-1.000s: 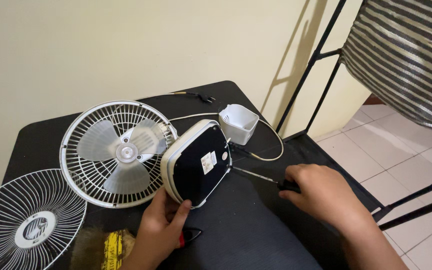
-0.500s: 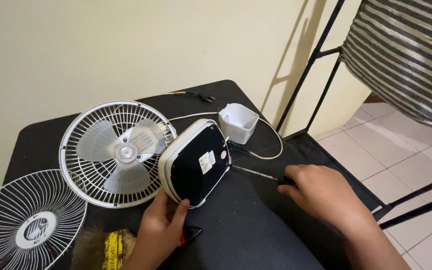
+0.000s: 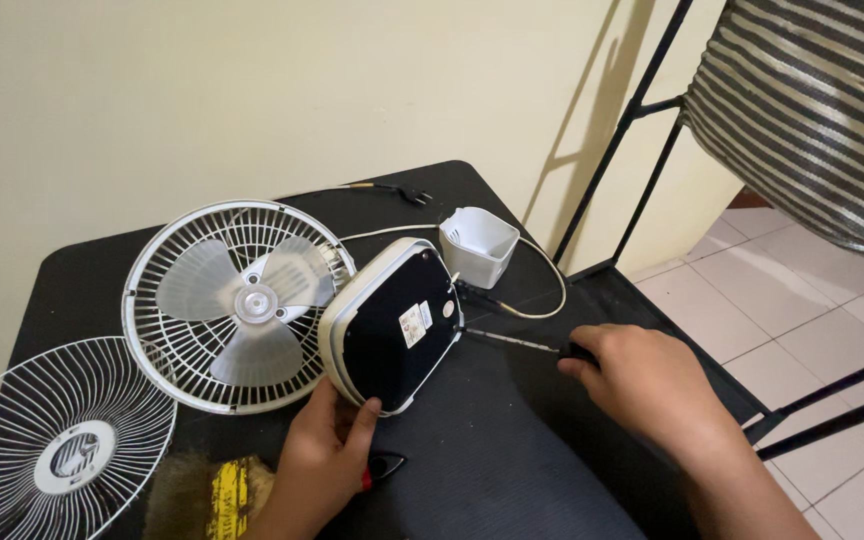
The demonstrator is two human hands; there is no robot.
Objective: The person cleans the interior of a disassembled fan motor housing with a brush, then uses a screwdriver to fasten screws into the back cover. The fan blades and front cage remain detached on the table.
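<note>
The fan base (image 3: 397, 325) is gripped by the left hand (image 3: 327, 455) so it stays tipped up. A screwdriver (image 3: 517, 343) is gripped by the right hand (image 3: 642, 385), its tip aimed at the base's edge.

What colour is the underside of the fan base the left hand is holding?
Black, with a white rim and a small label, seen in the head view: fan base, left hand.
</note>
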